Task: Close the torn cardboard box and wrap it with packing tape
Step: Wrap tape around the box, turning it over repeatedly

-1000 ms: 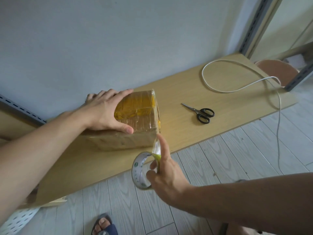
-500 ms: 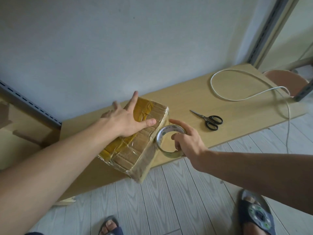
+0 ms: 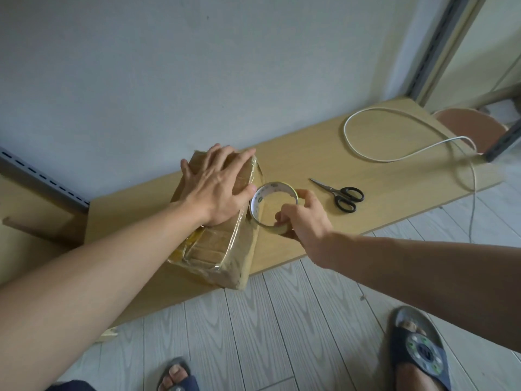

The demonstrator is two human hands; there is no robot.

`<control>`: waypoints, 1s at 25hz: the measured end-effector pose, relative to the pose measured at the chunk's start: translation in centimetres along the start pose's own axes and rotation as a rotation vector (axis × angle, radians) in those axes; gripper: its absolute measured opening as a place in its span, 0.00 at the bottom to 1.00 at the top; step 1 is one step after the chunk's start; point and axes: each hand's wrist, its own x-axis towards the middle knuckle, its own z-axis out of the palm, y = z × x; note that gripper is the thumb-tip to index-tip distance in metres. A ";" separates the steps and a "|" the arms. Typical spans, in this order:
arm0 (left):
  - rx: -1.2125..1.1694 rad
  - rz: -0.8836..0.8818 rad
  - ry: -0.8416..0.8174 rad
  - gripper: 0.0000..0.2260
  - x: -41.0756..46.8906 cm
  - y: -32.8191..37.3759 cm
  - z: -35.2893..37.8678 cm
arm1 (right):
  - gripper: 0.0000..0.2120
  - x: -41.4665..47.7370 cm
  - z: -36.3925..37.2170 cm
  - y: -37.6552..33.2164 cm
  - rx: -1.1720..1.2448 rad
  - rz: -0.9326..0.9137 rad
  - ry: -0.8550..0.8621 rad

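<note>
Box [image 3: 214,249] on table [image 3: 394,198], long axis running near-to-far, near corner at table's front edge, far end twd wall. L hand [image 3: 217,187] lies flat on far half of top, fingers straight, pressing, not gripping. Tape roll [image 3: 270,204] just right of box, against its right long face, by L thumb. R hand [image 3: 304,218] grips roll's near rim, fingers curled round it. Next wrap prob crosses box's short axis; R hand nearer. Scissors [image 3: 341,196] further right, apart

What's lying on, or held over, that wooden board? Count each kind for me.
Cardboard box: 1
Tape roll: 1
Scissors: 1
White cable: 1
Total: 4
</note>
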 end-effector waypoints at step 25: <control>0.032 -0.581 0.049 0.24 6.2 2.0 0.8 | 0.13 -8.4 -2.4 4.0 -0.308 0.056 -0.201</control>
